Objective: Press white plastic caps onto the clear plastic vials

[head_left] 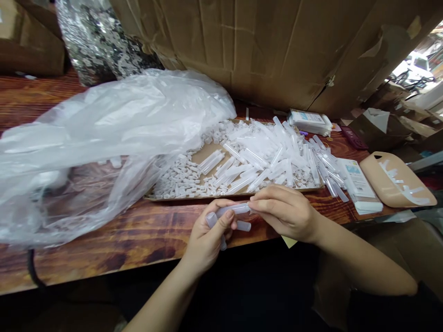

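Several translucent plastic tubes are gripped in my left hand, whose thumb presses across them. One of these tubes points right, and my right hand pinches its far end between thumb and fingers. What exactly sits under those fingertips is hidden. Both hands are above the front edge of the table. Just beyond them lies a shallow cardboard tray, holding a heap of clear tubes on the right and many small white plastic pieces on the left.
A large clear plastic bag covers the left of the table. Behind stands a big cardboard box. To the right are stacked printed packets, a beige plastic container and a dark red phone-like object.
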`<state>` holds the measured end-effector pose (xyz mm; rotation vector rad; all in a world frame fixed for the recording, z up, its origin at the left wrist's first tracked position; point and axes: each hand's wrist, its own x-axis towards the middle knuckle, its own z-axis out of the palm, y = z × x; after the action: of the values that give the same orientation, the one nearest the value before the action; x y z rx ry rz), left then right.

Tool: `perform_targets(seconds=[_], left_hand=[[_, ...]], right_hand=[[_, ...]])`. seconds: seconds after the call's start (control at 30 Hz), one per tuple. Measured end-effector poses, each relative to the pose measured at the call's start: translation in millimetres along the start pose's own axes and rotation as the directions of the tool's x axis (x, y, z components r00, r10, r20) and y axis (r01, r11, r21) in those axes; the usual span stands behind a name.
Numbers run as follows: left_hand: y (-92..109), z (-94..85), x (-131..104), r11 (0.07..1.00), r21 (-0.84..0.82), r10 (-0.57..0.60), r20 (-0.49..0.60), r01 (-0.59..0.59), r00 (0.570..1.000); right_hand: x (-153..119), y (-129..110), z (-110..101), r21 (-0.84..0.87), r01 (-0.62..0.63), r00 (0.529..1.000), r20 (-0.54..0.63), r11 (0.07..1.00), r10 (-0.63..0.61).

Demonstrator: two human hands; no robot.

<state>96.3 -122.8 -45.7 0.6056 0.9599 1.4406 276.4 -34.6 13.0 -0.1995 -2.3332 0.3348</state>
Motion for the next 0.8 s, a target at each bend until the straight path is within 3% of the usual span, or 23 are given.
perform_targets(seconds=[0.13, 0.33, 0.5, 0.6, 0.73, 0.8], left_hand=[[-0.5, -0.4, 0.2, 1.000, -0.026, -0.004, -0.003, 0.004, 1.000], [-1.6, -1.6, 0.1, 1.000, -0.017, -0.018, -0.035, 0.017, 0.999], [0.3, -0.5, -1.3, 0.999, 0.011, -0.042, -0.030, 0.043, 0.999], [-0.1, -0.6, -1.8, 0.999, 0.029, -0.033, -0.023, 0.033, 0.999], [-2.1, -2.2, -1.1, 0.999, 0.046, -0.026, -0.008, 0.026, 1.000], [-3.0, -3.1, -0.8, 0.998, 0.060, -0.019, 0.002, 0.019, 1.000]], right_hand=[[0.7, 0.9, 6.0, -0.013, -0.034, 0.999, -0.002, 0.999, 0.034], [-1.9, -1.6, 9.0, -0.044, -0.317, 0.938, 0.135, 0.947, 0.320], [-3.9, -2.6, 5.2, -0.034, -0.188, 0.972, 0.134, 0.982, 0.191], [-5.9, -2.1, 5.2, -0.020, -0.277, 0.945, 0.177, 0.961, 0.276], [-7.1, -3.4, 4.5, -0.070, -0.200, 0.961, 0.182, 0.977, 0.209], [-6.9, -5.0, 4.3, -0.047, -0.275, 0.933, 0.229, 0.960, 0.279]])
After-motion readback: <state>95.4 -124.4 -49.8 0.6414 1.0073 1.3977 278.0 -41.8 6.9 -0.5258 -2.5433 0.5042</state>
